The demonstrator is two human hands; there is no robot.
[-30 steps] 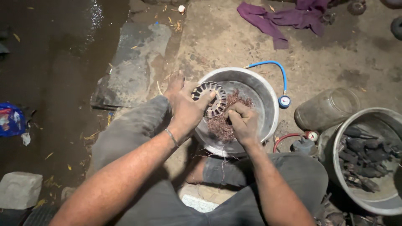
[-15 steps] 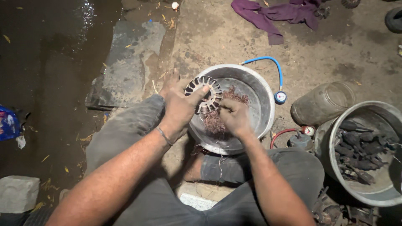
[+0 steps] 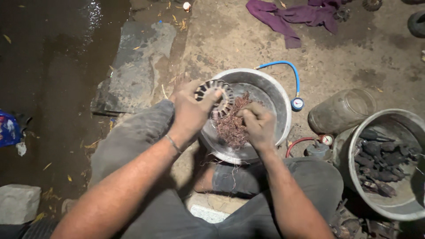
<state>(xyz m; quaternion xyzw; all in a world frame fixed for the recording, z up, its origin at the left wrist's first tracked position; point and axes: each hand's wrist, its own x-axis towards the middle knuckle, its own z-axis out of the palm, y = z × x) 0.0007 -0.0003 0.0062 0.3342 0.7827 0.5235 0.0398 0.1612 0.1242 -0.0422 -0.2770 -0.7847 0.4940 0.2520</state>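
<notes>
My left hand (image 3: 191,110) grips a round slotted metal motor core (image 3: 218,97) and holds it over a grey metal basin (image 3: 275,95) on the ground. My right hand (image 3: 259,126) is closed on a tangle of reddish copper wire (image 3: 231,126) that hangs from the core into the basin. Both hands are dirty. A thin band sits on my left wrist. Loose wire strands trail over the basin's near rim onto my knees.
A second basin (image 3: 409,208) of dark metal parts stands at the right. A clear jar (image 3: 343,110) lies beside it, near a blue hose with a gauge (image 3: 296,102). A purple cloth (image 3: 294,15) lies at the back, a flat stone slab (image 3: 137,66) at the left.
Both hands stay on the core and the wire, shifting slightly over the basin. More wire now hangs loose between the core and my right hand.
</notes>
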